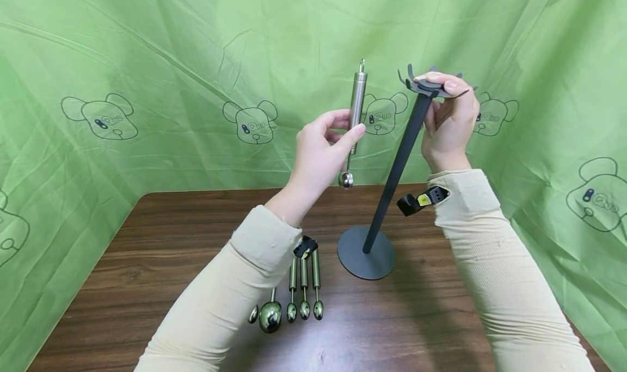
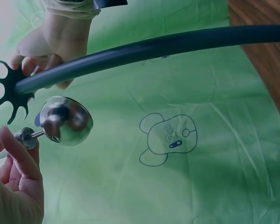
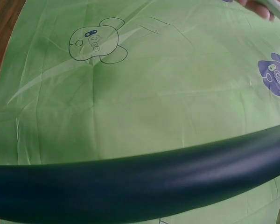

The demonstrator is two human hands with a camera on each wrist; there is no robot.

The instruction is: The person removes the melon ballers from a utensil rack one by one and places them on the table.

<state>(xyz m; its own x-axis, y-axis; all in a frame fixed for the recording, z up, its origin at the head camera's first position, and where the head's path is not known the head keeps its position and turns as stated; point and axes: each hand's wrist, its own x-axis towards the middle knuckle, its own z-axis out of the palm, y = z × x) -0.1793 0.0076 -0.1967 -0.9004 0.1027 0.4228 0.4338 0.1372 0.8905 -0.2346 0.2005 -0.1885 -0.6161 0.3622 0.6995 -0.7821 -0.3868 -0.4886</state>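
Observation:
My left hand (image 1: 318,151) pinches a steel melon baller (image 1: 358,99) by its thick handle, hanging loop up and round scoop down. In the left wrist view, the shiny scoop (image 2: 67,120) points away from the fingers. To its right stands a dark rack with a slim post (image 1: 399,165) and a round base (image 1: 360,266). My right hand (image 1: 450,127) grips the rack's hooked top (image 1: 428,86), fingers over it. The melon baller is apart from the hooks. In the right wrist view the post (image 3: 130,186) crosses the foreground; the right hand's grip is mostly outside that view.
Several more steel melon ballers (image 1: 315,274) lie on the brown wooden table (image 1: 161,252), left of the rack's base; the left forearm hides part of them. A big-headed one (image 1: 270,316) is among them. Green cloth (image 1: 181,61) with bear drawings hangs behind and at both sides.

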